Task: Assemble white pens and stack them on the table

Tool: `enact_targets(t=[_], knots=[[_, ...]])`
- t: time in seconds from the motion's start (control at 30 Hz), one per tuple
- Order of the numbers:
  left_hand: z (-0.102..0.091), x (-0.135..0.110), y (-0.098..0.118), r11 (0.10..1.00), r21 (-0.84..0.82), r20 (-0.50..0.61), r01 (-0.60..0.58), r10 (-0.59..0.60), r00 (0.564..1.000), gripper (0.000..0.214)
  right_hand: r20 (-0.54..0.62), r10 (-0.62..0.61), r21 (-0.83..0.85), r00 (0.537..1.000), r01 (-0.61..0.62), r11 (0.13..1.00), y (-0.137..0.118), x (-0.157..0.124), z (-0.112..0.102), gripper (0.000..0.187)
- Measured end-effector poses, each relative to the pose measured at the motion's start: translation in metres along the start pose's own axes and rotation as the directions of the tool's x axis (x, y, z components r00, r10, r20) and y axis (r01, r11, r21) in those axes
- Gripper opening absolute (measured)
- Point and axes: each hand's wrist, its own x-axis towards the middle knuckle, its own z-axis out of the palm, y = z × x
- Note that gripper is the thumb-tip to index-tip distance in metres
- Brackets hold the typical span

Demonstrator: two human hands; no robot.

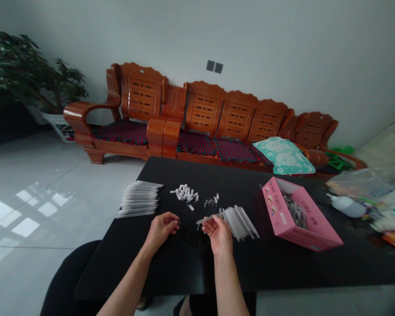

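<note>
The right hand (220,232) is pinching one slim translucent white plastic tube (208,218) between nearly closed fingers, just above the black bench (171,272) and beside the fanned pile of similar tubes (242,223). The left hand (161,229) is curling its fingers shut around a small dark piece (178,222), too tiny to identify. The work is seemingly sitting at a joining step, calling for careful end-to-end alignment.
</note>
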Motion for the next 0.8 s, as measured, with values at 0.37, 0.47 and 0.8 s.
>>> enact_targets(t=[0.37,0.47,0.8], knots=[[0.013,-0.010,0.018,0.936,-0.351,0.121,0.033,0.010,0.993,0.029,0.014,-0.094,-0.079,0.996,0.094,0.992,0.009,-0.005,0.017,0.027],[0.016,-0.012,0.019,0.925,-0.377,0.131,0.047,0.003,0.991,0.028,0.000,-0.120,-0.097,0.993,0.120,0.988,0.009,-0.007,0.022,0.030],[0.017,-0.011,0.019,0.932,-0.361,0.144,0.028,0.026,0.989,0.025,0.005,-0.135,-0.146,0.991,0.134,0.980,0.010,-0.005,0.025,0.033]])
